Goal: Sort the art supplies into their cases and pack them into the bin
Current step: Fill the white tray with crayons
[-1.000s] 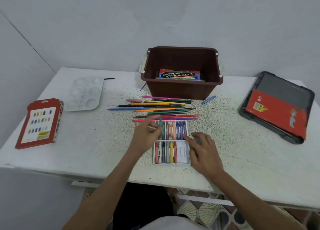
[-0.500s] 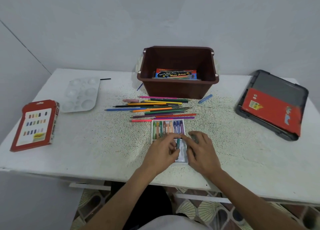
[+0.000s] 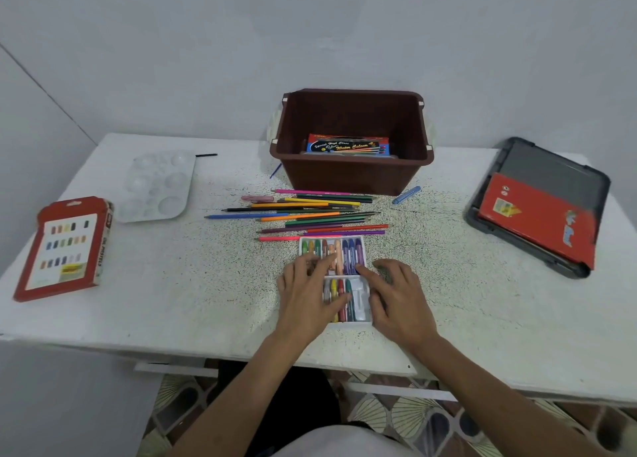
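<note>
Under our left hand (image 3: 305,298) and right hand (image 3: 396,301) lies the crayon tray (image 3: 351,324) — pencils (image 3: 310,215) just beyond, then the bin (image 3: 355,177), seemingly holding a box (image 3: 348,145); palette (image 3: 157,186) far left, case (image 3: 551,174) far right.

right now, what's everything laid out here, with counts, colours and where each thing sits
bin: one, brown, back centre
watercolour box: one, blue and red, inside the bin
coloured pencils: loose pile, mixed colours, in front of the bin
blue crayon: one, right of the pile
pink stick: one, left of the pile
crayon tray: one, white, near edge
crayons: two rows, mixed colours, in the tray
palette: one, white, back left
pastel box: one, red, far left
case: one, dark grey, far right
red box: one, on the case
left hand: over the crayons
right hand: at the tray's right edge
</note>
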`<state>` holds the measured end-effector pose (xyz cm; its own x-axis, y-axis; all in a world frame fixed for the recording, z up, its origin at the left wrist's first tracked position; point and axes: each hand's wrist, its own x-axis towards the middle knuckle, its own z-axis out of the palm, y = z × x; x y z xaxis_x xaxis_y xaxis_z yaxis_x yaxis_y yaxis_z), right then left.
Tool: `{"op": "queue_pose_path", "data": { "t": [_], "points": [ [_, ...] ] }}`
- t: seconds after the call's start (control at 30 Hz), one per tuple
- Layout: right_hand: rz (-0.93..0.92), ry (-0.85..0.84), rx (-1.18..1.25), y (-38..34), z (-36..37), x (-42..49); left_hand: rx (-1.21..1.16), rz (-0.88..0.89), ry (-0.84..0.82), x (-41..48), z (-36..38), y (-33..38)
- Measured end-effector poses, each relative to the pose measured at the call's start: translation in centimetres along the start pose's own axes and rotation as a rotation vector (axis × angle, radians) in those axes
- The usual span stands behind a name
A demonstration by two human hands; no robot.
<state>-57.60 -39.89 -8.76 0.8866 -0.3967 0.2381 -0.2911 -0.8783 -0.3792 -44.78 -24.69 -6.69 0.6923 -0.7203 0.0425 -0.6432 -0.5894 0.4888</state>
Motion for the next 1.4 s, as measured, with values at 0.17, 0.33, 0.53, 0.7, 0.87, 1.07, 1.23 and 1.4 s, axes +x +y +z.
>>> {"op": "queue_pose_path", "data": {
  "t": [0.17,0.33,0.53,0.7,0.87,1.07,1.23,1.4],
  "points": [
    [-0.001,-0.011,-0.003,-0.2,-0.2,0.0,0.022,0.016,-0.022,0.3,0.0,-0.4],
    [-0.010,-0.006,0.007,-0.1,-0.3,-0.1,0.062,0.090,0.057,-0.4,0.5,-1.6],
    [0.009,0.035,0.053,0.1,-0.4,0.8,0.017,0.073,-0.010,-0.1,-0.7,-4.7],
    [-0.031,0.090,0.085,-1.0,-1.0,6.5,0.067,0.189,-0.067,0.3,-2.4,-7.5],
    [-0.143,0.055,0.133,-3.8,0.0,14.3,0.148,0.224,-0.077,0.2,-2.4,-7.8],
    [-0.290,-0.158,0.086,-8.2,2.6,22.5,0.170,0.198,-0.089,0.2,-2.3,-7.6],
    [-0.395,-0.299,-0.049,-10.7,5.1,26.1,0.228,0.205,-0.081,0.6,-2.2,-8.0],
    [-0.398,-0.375,-0.108,-11.5,6.2,27.0,0.239,0.221,-0.057,0.5,-2.0,-8.1]
  ]
}}
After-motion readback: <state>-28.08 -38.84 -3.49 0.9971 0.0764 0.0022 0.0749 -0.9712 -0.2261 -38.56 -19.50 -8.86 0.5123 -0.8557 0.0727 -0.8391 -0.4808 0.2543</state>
